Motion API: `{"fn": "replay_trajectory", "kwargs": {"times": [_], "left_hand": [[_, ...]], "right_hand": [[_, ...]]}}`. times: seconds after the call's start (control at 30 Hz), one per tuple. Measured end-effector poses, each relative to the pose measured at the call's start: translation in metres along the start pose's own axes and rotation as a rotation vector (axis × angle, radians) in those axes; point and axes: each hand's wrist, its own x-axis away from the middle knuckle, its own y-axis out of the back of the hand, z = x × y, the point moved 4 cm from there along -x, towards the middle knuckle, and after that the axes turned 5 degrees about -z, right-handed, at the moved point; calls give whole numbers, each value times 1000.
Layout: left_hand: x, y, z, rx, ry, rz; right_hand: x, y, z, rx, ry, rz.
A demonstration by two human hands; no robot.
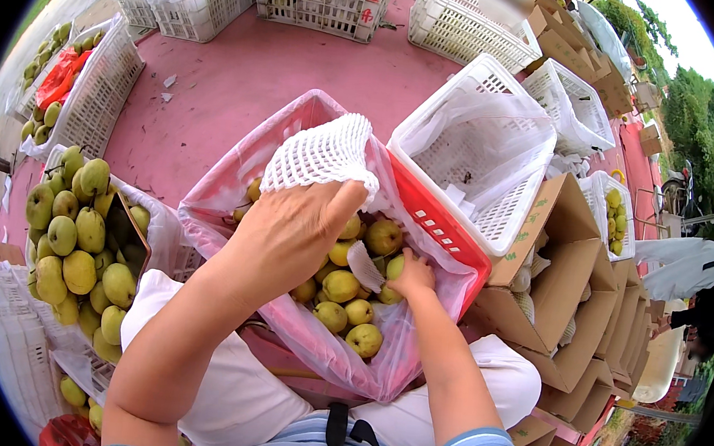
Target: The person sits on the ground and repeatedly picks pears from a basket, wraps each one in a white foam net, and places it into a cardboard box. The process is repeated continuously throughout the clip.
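Note:
My left hand (pixel 302 222) is closed on a white foam net sleeve (pixel 320 154), which stands up spread above its fingers. Under it is a red crate (pixel 438 222) lined with thin clear plastic, holding several yellow-green pears (pixel 340 286). Inside the crate, at its right side, my right hand (pixel 413 276) has its fingers curled around a pear (pixel 395 268), partly hiding it. Beside that pear, a small piece of white foam net (pixel 365 268) lies on the fruit. My left hand and forearm hide part of the crate's left side.
A heaped crate of green pears (pixel 84 242) stands left. To the right are a white plastic-lined crate (pixel 478 149) and open cardboard boxes (pixel 555 283), some holding net-wrapped fruit. White crates of pears (pixel 317 3) line the far side of the pink floor (pixel 243 69).

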Motion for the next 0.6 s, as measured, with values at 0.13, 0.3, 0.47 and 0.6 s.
{"fn": "replay_trajectory", "kwargs": {"times": [0.13,0.3,0.47,0.6], "left_hand": [[-4,8,9,46,29,-252],[-3,6,7,110,-17,-394],[7,-9,-2,338,197,-138],[6,-14,-16,589,293,53]], "right_hand": [[38,48,7,-433,439,-106],[118,130,26,-722,902,-320],[180,164,12,-1190,834,-146],[197,153,0,-1856,695,374]]}}
